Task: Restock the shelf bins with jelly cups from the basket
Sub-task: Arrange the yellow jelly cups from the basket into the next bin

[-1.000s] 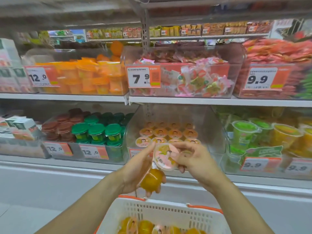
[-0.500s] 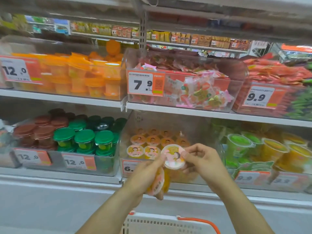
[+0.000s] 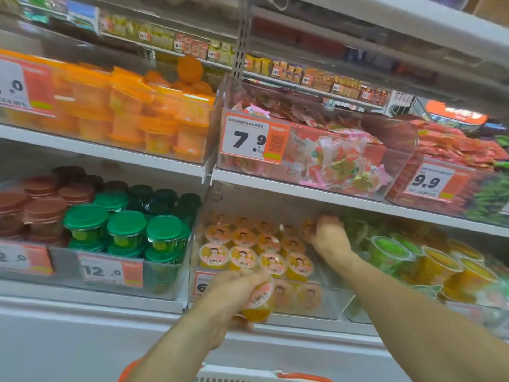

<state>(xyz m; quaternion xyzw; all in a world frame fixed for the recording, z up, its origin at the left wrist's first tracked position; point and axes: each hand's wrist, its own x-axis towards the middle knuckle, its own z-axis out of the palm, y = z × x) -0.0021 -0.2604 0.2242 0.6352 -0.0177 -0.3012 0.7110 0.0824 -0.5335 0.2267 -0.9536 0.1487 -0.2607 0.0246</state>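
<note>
My right hand [image 3: 327,238] had carried its cup [image 3: 308,230] deep into the bin [image 3: 316,307], fingers curled on it; left hand [image 3: 234,296] gripped another cup [image 3: 259,301] before the bin.

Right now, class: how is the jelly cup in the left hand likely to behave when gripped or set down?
The jelly cup looks like thin clear plastic, so it may flex if squeezed. Filled with orange jelly, it is probably heavy for its size. It seems to narrow towards the base, so it might tip. The left hand grips it tilted.
</note>
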